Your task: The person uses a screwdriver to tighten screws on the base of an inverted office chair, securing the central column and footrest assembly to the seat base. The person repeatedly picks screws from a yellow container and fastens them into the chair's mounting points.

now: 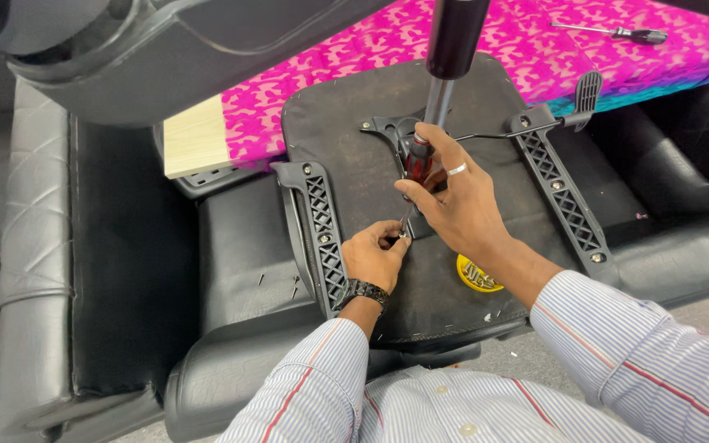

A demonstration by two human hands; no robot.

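Observation:
An upturned office chair seat lies before me, its black underside up, with a metal mechanism plate and a gas cylinder column rising from the middle. My right hand grips a screwdriver with a red and black handle, tip pointing down at the plate's near edge. My left hand, with a black watch on the wrist, pinches at the screwdriver tip, apparently steadying a small screw. Black armrest brackets stand on the seat's left and right.
The seat rests across black leather cushions. A pink patterned cloth covers a table behind, with a second screwdriver on it. A height lever sticks out at right. A yellow round sticker is on the seat. Small screws lie on the left cushion.

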